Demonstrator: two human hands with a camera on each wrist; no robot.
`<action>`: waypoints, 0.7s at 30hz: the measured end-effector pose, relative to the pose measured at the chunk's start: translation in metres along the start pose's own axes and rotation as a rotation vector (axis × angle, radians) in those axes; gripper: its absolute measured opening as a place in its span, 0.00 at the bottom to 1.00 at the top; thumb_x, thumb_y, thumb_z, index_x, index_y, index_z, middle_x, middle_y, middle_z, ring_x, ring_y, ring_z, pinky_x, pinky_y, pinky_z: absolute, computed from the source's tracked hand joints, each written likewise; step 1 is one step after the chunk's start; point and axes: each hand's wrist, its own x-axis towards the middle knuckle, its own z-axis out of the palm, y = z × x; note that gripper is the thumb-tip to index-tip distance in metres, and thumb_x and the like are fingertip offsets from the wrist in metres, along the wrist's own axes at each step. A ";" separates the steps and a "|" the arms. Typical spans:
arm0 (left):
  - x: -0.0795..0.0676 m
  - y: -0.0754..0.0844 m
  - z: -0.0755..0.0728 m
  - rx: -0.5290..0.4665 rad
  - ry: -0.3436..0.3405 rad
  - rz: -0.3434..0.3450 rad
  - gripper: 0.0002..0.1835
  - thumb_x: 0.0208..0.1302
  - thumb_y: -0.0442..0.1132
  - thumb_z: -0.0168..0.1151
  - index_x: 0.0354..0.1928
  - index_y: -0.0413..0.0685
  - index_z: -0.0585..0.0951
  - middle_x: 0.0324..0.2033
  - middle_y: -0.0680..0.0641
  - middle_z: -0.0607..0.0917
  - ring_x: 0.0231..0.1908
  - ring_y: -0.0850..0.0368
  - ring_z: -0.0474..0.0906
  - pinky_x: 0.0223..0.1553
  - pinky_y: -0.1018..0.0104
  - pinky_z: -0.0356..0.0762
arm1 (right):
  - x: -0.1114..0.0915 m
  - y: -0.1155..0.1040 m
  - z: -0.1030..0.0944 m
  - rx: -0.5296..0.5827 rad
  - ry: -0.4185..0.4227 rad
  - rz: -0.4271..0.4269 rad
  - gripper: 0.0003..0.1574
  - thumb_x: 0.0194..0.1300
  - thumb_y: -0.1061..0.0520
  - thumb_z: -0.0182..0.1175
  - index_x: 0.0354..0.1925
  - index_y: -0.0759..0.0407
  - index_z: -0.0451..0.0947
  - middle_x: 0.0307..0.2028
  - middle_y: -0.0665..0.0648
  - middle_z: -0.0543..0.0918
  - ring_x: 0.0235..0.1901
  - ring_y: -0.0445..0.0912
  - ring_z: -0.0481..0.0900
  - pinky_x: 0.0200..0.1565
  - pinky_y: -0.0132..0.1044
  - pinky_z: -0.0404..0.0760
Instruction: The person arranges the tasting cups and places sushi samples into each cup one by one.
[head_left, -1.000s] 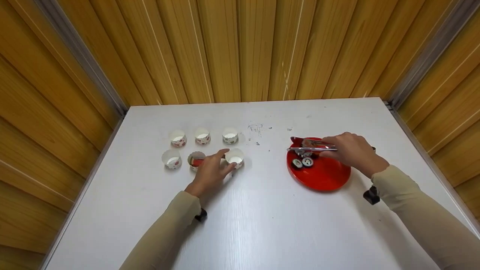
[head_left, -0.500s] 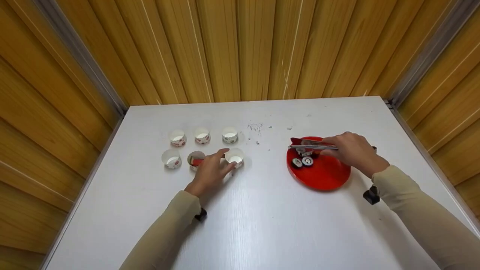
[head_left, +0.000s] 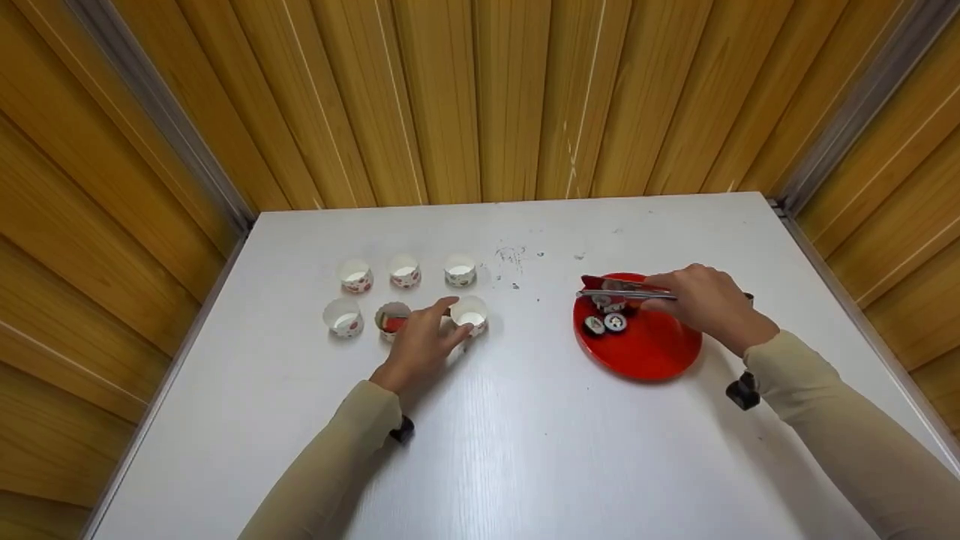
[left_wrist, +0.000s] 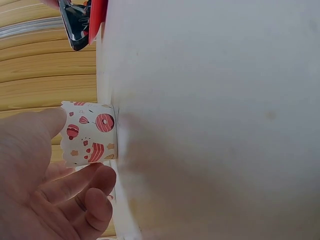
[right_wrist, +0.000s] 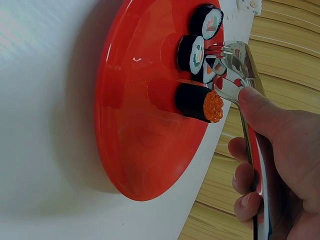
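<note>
My left hand (head_left: 424, 341) holds a white paper baking cup (head_left: 470, 313) between thumb and fingers. In the left wrist view the cup (left_wrist: 90, 134) shows a red doughnut-and-cupcake print and stands on the table. My right hand (head_left: 709, 304) grips metal tongs (head_left: 630, 295) above the far left part of a red plate (head_left: 649, 352). In the right wrist view the tongs' pronged tip (right_wrist: 225, 50) is right at a sushi roll, partly hidden behind the metal. Beside it lie a sushi roll (right_wrist: 191, 54), another roll (right_wrist: 206, 22) and a black-wrapped piece (right_wrist: 197, 102) topped with orange roe.
Left of the held cup, another baking cup (head_left: 392, 321) contains something red and green. More paper cups stand around it, including an outer left cup (head_left: 343, 319) and a back-row cup (head_left: 460, 271). Wood-patterned panels (head_left: 510, 105) border the white table (head_left: 495, 450).
The arms of the tongs have drawn closer together over the plate, mostly in the first half second. My left hand stays at the same cup.
</note>
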 end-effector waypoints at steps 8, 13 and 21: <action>0.001 0.000 -0.001 0.015 -0.009 -0.011 0.32 0.69 0.53 0.69 0.68 0.43 0.76 0.51 0.43 0.88 0.54 0.48 0.83 0.56 0.50 0.79 | 0.000 0.001 0.000 0.023 -0.011 0.014 0.27 0.65 0.51 0.73 0.61 0.57 0.83 0.45 0.61 0.88 0.37 0.54 0.76 0.27 0.38 0.76; 0.002 0.001 -0.001 0.022 -0.001 -0.003 0.32 0.69 0.53 0.69 0.67 0.43 0.76 0.50 0.42 0.88 0.52 0.48 0.84 0.54 0.51 0.80 | 0.000 0.000 -0.001 0.018 0.002 -0.001 0.26 0.65 0.52 0.73 0.60 0.57 0.84 0.45 0.61 0.88 0.37 0.54 0.76 0.28 0.38 0.76; 0.001 0.001 0.000 0.027 0.009 0.012 0.31 0.69 0.52 0.69 0.67 0.43 0.77 0.49 0.42 0.89 0.47 0.49 0.85 0.50 0.51 0.81 | 0.002 -0.004 -0.010 -0.002 0.016 -0.024 0.23 0.66 0.52 0.71 0.58 0.54 0.85 0.41 0.57 0.88 0.37 0.53 0.76 0.29 0.41 0.74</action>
